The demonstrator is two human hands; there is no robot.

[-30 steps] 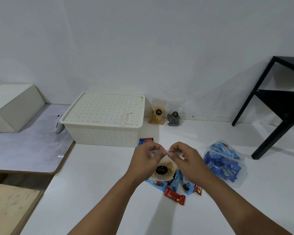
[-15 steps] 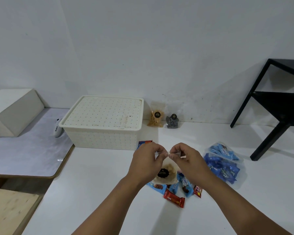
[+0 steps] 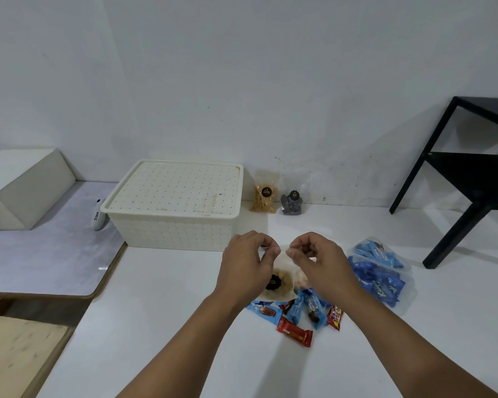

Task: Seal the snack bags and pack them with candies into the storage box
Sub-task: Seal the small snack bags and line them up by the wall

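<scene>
Both hands meet in the middle of the frame, above the white worktop (image 3: pixel 161 326). The left hand (image 3: pixel 246 267) and the right hand (image 3: pixel 318 261) each pinch the top edge of one clear snack bag (image 3: pixel 281 284), thumb against curled fingers, one at each end of the mouth. The bag hangs just under them, its black round label (image 3: pixel 273 282) facing up, and its lower part seems to touch the heap of wrapped candies (image 3: pixel 302 314) lying right below.

The relation that matters here is the line of the bag mouth: it runs left to right across the frame, between the two pinches, so I think the closing press must travel along this line. Both hands are equally near; neither has to reach.

The storage box (image 3: pixel 174 203) stands up and to the left of the hands, near them, with its lid on. Two more snack bags, an orange one (image 3: pixel 263 195) and a dark one (image 3: pixel 292 202), stand against the wall in the centre of the frame, beside the box. A bag of blue candies (image 3: pixel 378 275) lies just to the right of the right hand.
</scene>
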